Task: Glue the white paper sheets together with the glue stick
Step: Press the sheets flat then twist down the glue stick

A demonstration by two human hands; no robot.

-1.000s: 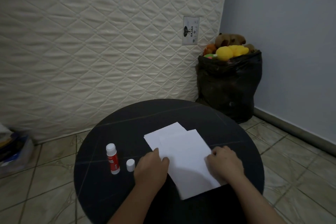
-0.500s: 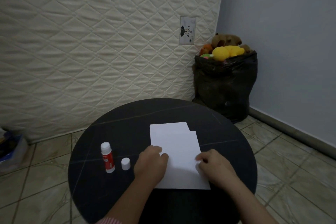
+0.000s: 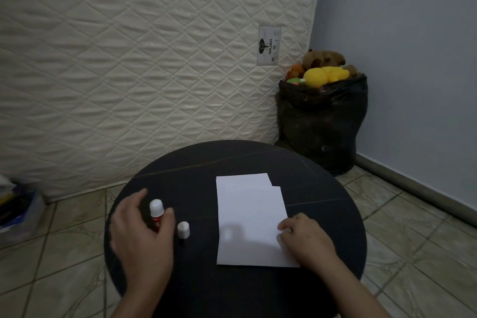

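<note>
The glue stick [image 3: 156, 215] stood upright on the round black counter [image 3: 206, 162], toward its left side, uncapped, with its white cap [image 3: 183, 229] standing just beside it on the right. The left hand [image 3: 140, 233] was at the stick, thumb on the right of the barrel and fingers curving round the far left side; the view was blurred there, so it could not be told whether the grip had closed on the barrel or the fingers were only near it.

The white paper sheets [image 3: 251, 219] lay flat right of centre on the counter, one overlapping the other, the lower sheet showing as a strip at the far edge. The right hand [image 3: 305, 241] rested on the near right corner of the top sheet, fingers loosely curled, pressing rather than pinching.

Handling notes, as judgement: the stick appeared light, rigid and smooth-sided; hold it round the red mid-barrel, clear of the exposed white tip. The sheets appeared thin, limp and prone to sliding on the glossy surface; pin them by a corner or edge while glue is applied, and lift the top sheet by a free corner.
</note>
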